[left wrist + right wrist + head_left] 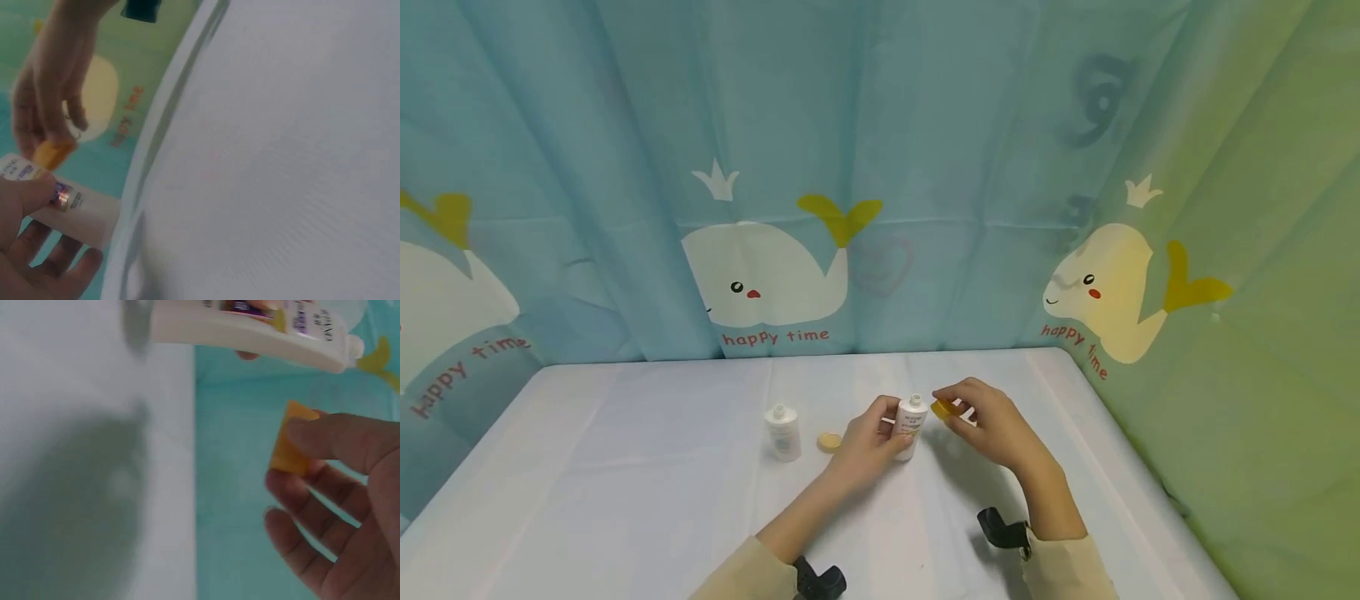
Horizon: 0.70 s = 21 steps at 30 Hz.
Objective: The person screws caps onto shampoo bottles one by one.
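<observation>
My left hand grips a white bottle with a printed label, held nearly upright; its narrow nozzle is uncovered. To the right of the bottle's top, my right hand pinches a yellow cap between thumb and fingers. A gap separates cap and nozzle. In the left wrist view, the thumb lies across the label of the bottle. A second white bottle, also without a cap, stands left of my left hand. Between that bottle and the hand lies another yellow cap, on the table.
The table has a white cover. Behind it hangs a blue-green curtain with whale prints, continuing green along the right side. Black straps or mounts sit at both wrists, by the beige sleeves.
</observation>
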{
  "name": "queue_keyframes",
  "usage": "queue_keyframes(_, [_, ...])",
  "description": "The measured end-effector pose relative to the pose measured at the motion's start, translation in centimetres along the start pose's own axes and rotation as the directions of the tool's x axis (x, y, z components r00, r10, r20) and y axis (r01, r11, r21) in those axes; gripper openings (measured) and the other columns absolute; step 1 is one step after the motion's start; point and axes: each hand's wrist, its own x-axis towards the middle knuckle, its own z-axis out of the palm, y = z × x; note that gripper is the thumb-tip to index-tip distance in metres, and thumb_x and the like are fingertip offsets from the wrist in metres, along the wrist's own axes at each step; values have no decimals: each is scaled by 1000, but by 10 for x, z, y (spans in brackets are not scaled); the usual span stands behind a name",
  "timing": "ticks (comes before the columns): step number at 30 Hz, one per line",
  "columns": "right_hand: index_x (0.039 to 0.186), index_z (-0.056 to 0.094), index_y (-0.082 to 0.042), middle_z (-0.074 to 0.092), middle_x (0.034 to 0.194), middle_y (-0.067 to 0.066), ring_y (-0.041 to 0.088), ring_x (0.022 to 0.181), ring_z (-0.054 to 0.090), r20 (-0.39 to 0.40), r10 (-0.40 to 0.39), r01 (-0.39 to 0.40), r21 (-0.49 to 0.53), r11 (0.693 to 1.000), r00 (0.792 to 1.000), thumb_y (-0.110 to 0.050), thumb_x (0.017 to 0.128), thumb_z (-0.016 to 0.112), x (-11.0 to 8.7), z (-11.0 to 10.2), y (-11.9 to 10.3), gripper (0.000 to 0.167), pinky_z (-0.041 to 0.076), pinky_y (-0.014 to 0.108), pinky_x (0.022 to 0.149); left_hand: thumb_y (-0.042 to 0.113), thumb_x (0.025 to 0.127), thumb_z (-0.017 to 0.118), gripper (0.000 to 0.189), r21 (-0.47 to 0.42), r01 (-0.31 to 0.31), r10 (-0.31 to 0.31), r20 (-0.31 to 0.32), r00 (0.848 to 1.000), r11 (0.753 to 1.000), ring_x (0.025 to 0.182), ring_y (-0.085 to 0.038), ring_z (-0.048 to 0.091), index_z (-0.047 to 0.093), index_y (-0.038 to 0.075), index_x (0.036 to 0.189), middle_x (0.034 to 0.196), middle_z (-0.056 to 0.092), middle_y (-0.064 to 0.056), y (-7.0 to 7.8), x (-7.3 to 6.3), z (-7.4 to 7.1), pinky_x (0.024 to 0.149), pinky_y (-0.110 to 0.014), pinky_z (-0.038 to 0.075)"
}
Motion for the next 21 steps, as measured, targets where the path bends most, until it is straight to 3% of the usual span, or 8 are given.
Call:
queue_keyframes(5, [123,67,-17,69,111,-5,12,89,63,-89,-80,91,117,989,993,-5,88,74,4,-6,-20,38,58,34,71,12,93,70,39,0,2,-2,-6,1000,1000,102,-20,64,54,10,129,116,65,-7,6,-13,-9,90,-32,55])
queue_keyframes(9, [119,65,-15,70,111,-2,13,90,66,-135,-135,164,233,958,982,-5,89,73,5,-8,-37,33,57,29,72,14,95,68,39,-32,-13,14,38,999,999,107,-20,62,53,9,130,116,64,-7,11,-22,-19,91,-32,56])
queue_keyframes(14, [106,66,-14,70,106,0,15,88,67,-124,-163,193,292,937,979,-2,88,73,5,-10,-59,22,57,28,69,20,97,66,40,-14,-40,41,104,994,999,108,-20,60,52,14,134,119,64,-3,22,-27,-28,89,-28,56])
queue_keyframes(21, [103,68,-17,68,111,-2,13,94,66,-117,-207,233,307,923,971,-6,89,74,3,-8,-57,19,58,28,70,25,97,66,42,-2,-56,55,111,992,998,107,-19,60,51,15,135,119,64,0,30,-31,-33,84,-24,56])
